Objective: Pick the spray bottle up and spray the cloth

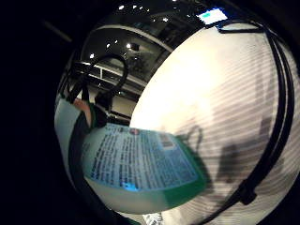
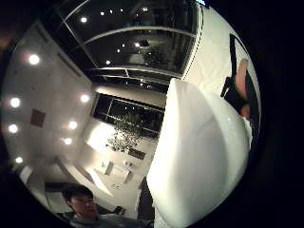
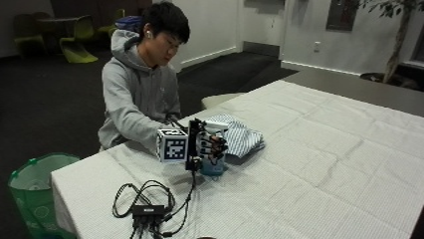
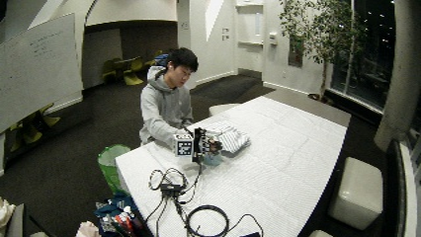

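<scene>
In the outside view my gloved right hand [image 3: 212, 144] is curled around a spray bottle [image 3: 213, 168] near the table's front left corner. The bottle stands upright, and its pale blue base shows below my fingers, at or just above the tablecloth. A folded striped cloth [image 3: 236, 137] lies right behind the bottle, close to my hand. The little finger side palm view is filled by the bottle's printed label and green base [image 1: 140, 164]. Its white body [image 2: 199, 156] looms in the thumb side palm view. The wide outside view shows the same hand [image 4: 208, 143], bottle [image 4: 212, 159] and cloth [image 4: 230, 136].
A white tablecloth [image 3: 318, 164] covers the long table. A black hub with looped cables [image 3: 147, 206] lies at the near edge, in front of my hand. A green bin [image 3: 33, 184] stands on the floor beside the table's corner.
</scene>
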`<state>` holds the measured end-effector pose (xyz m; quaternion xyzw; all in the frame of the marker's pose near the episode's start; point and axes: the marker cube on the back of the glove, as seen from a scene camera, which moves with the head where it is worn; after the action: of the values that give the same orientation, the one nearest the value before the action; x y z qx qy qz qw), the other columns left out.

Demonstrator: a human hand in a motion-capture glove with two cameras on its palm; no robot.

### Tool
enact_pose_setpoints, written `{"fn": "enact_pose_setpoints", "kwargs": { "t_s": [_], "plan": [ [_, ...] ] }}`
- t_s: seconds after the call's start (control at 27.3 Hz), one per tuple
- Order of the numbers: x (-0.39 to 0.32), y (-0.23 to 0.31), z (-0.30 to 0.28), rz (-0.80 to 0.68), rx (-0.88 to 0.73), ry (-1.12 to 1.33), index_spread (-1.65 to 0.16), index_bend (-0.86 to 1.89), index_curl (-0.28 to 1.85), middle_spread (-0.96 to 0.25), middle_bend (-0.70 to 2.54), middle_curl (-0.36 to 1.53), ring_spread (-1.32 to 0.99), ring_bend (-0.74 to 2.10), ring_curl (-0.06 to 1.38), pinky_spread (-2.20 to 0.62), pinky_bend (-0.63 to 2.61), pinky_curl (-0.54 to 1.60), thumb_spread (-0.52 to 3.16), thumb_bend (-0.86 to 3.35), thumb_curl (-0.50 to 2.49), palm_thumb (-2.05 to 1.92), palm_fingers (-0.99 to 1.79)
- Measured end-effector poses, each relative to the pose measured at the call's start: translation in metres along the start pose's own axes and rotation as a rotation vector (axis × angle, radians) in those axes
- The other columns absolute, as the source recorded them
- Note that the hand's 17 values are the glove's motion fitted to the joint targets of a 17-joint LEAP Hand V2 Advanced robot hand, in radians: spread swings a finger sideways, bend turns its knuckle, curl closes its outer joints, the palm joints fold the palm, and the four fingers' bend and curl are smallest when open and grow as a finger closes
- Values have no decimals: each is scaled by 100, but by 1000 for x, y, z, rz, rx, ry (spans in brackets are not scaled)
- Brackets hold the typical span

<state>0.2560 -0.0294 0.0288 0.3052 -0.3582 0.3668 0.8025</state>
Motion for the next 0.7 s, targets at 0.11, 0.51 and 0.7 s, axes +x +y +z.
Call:
{"fn": "enact_pose_setpoints", "kwargs": {
  "t_s": [0.11, 0.51, 0.7],
  "plan": [
    [-4, -9, 7, 5, -27, -2, -19, 20, 33, -7, 66, 49, -11, 60, 39, -8, 35, 31, 88, 0, 43, 91, 138],
    [-37, -27, 36, -31, -396, 101, -19, 33, 43, -7, 64, 50, -14, 62, 41, -22, 41, 36, 73, -3, 50, 92, 145],
    [-83, -23, 51, -85, -662, 244, -19, 42, 47, -6, 64, 50, -14, 61, 42, -24, 42, 37, 64, -2, 54, 95, 143]
  ]
}}
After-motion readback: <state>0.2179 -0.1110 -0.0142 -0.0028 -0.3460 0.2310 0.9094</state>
